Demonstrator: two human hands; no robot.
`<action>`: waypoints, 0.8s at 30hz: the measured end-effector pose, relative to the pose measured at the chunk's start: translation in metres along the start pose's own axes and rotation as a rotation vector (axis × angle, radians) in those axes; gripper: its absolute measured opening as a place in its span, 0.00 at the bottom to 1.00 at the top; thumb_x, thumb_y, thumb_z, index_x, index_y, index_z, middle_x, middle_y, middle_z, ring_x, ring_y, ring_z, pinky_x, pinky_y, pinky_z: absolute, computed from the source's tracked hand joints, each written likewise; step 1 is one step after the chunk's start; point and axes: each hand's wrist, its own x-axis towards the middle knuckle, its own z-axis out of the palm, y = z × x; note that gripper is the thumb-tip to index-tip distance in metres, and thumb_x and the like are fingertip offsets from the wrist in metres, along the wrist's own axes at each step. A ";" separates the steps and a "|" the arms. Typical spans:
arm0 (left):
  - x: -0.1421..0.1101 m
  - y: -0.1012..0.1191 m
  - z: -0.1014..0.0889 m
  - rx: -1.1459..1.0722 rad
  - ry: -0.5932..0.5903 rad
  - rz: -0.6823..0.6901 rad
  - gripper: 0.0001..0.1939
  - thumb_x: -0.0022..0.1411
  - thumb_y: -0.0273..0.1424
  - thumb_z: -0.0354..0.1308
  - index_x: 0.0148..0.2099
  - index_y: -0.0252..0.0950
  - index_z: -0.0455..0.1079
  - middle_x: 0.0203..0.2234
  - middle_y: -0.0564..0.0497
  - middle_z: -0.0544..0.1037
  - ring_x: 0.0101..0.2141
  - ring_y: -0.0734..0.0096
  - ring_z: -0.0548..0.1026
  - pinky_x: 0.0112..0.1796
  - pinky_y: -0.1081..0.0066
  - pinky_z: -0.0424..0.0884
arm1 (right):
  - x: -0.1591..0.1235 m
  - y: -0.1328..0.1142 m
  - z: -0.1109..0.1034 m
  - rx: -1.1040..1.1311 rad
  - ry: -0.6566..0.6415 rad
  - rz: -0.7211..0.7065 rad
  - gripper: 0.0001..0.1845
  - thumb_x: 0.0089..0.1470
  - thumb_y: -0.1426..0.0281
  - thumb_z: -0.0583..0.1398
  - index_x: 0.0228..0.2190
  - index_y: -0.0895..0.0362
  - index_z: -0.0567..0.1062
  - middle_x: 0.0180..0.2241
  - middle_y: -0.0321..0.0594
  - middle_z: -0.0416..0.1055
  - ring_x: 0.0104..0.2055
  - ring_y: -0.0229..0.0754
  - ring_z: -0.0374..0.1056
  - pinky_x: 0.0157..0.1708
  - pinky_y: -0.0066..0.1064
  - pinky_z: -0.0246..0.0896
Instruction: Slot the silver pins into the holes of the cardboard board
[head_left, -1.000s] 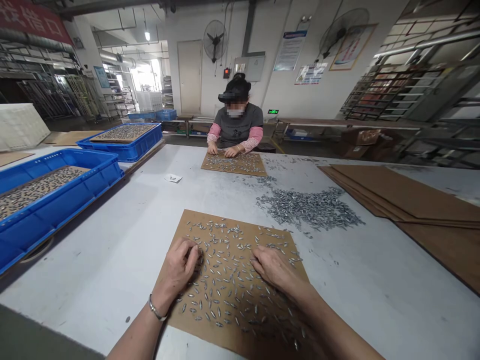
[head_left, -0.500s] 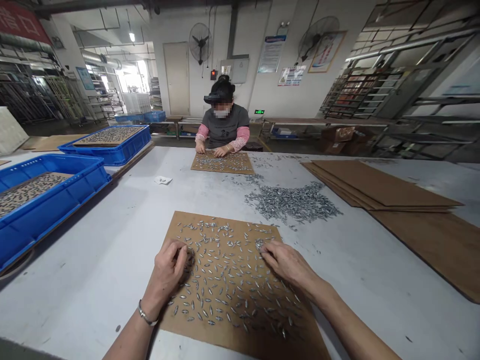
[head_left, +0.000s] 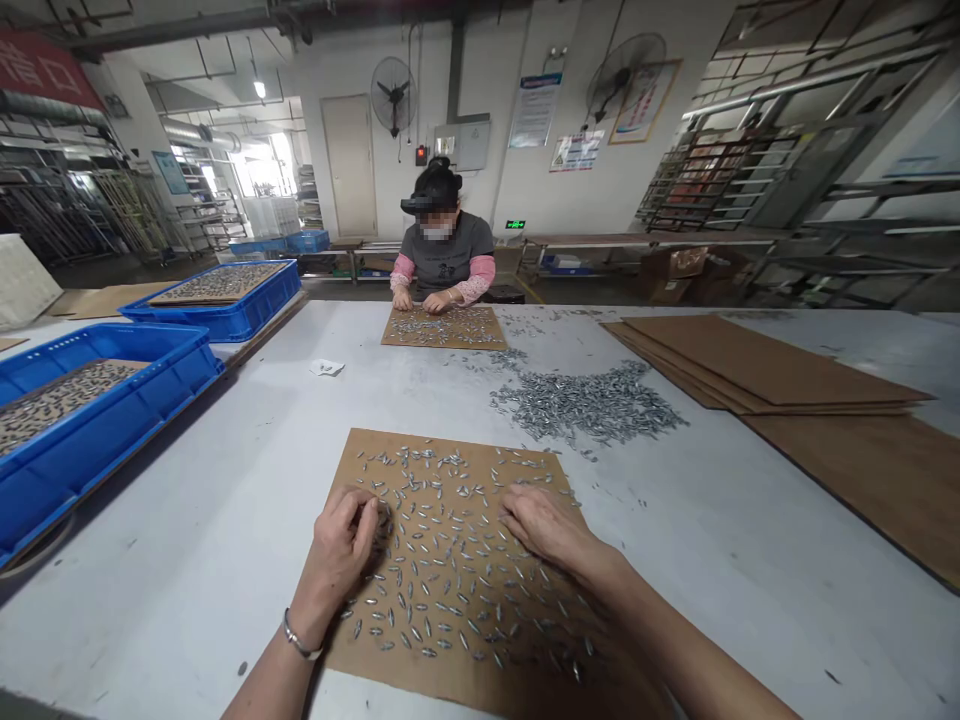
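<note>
1. The small spindle-shaped metal pieces (head_left: 428, 626) lie scattered over a brown board sheet (head_left: 375, 672) on the white bench (head_left: 247, 480), mostly apart in the nearer part, closer and sometimes touching towards the far edge.
2. Beyond the sheet's far right corner, a loose heap (head_left: 592, 402) of similar pieces lies directly on the bench.
3. The left hand (head_left: 343, 530) rests at the sheet's left side, fingers curled in and thumb near them; its fingertips are turned away, so I cannot tell whether it has hold of a piece.
4. The right hand (head_left: 544, 522) is over the right part of the sheet, fingers bent down among the pieces; its grip is hidden too.
5. Each piece looks light, rigid and hard to break; its shiny, rounded surface would probably be slippery and prone to roll.
6. The thicker middle seems the best hold, pinched across its width between thumb and forefinger; the tapering ends would likely slip away.
7. The sheet appears thin but fairly stiff, best held by opposite edges and kept level, since tilting could send pieces sliding.
</note>
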 end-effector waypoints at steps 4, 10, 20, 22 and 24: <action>-0.001 0.000 -0.001 -0.012 -0.007 0.006 0.05 0.75 0.28 0.55 0.43 0.40 0.70 0.35 0.52 0.76 0.35 0.70 0.76 0.36 0.69 0.73 | -0.006 -0.003 -0.002 -0.029 -0.017 0.054 0.13 0.64 0.74 0.54 0.28 0.56 0.73 0.33 0.44 0.73 0.34 0.43 0.65 0.35 0.34 0.47; -0.001 0.001 0.000 -0.014 -0.028 -0.016 0.05 0.75 0.29 0.54 0.43 0.40 0.70 0.35 0.51 0.76 0.36 0.69 0.76 0.37 0.68 0.73 | -0.005 -0.006 -0.003 0.077 0.022 0.063 0.13 0.64 0.73 0.55 0.27 0.55 0.71 0.31 0.42 0.71 0.34 0.42 0.66 0.34 0.32 0.48; -0.002 -0.002 0.002 0.008 -0.011 -0.028 0.06 0.75 0.29 0.54 0.43 0.40 0.71 0.36 0.50 0.77 0.36 0.68 0.77 0.37 0.68 0.74 | 0.016 -0.020 0.006 0.072 0.018 0.094 0.15 0.62 0.72 0.56 0.23 0.54 0.63 0.23 0.34 0.61 0.26 0.37 0.55 0.30 0.33 0.41; -0.003 -0.001 0.002 0.005 -0.022 -0.030 0.06 0.75 0.29 0.54 0.43 0.40 0.71 0.36 0.50 0.77 0.36 0.68 0.77 0.38 0.67 0.74 | 0.016 -0.019 0.009 0.060 0.009 0.093 0.15 0.61 0.73 0.56 0.22 0.53 0.61 0.22 0.33 0.58 0.25 0.37 0.51 0.29 0.33 0.40; -0.002 0.000 0.001 0.007 -0.020 -0.021 0.06 0.75 0.30 0.53 0.43 0.40 0.71 0.36 0.50 0.77 0.36 0.68 0.77 0.38 0.67 0.74 | 0.015 -0.018 0.011 0.061 0.011 0.111 0.15 0.60 0.74 0.56 0.22 0.53 0.59 0.21 0.32 0.55 0.24 0.37 0.48 0.28 0.34 0.38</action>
